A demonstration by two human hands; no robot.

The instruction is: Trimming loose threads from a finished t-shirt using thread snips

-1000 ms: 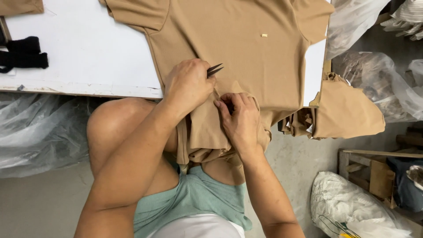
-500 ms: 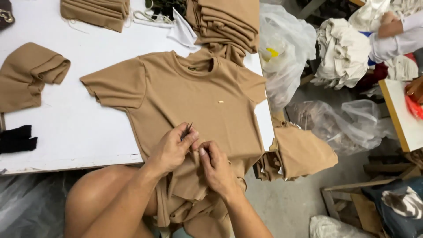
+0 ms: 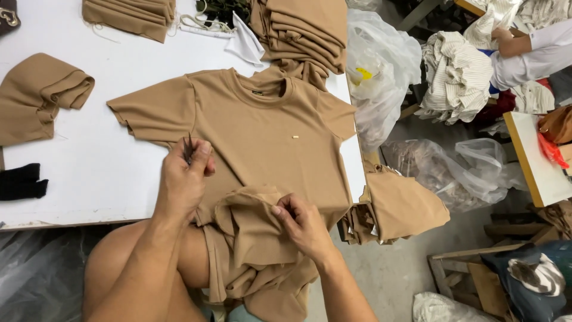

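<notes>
Two hands worked a tan knit T-shirt [image 3: 262, 137]: left hand [image 3: 182, 182] gripped small dark thread snips [image 3: 188, 149], right hand [image 3: 304, 223] pinched its bunched hem.

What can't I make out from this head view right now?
- Snips: only the tips show above the left hand; the fist hides the rest.
- Shirt: its hem is bunched under the right hand and hangs off the table edge, hiding the lower part.
- Small mark on the chest: too small to identify.
- Dark thing at top left: cut off by the frame edge.
- Other person's arm: the frame edge cuts it off at the top right.
</notes>
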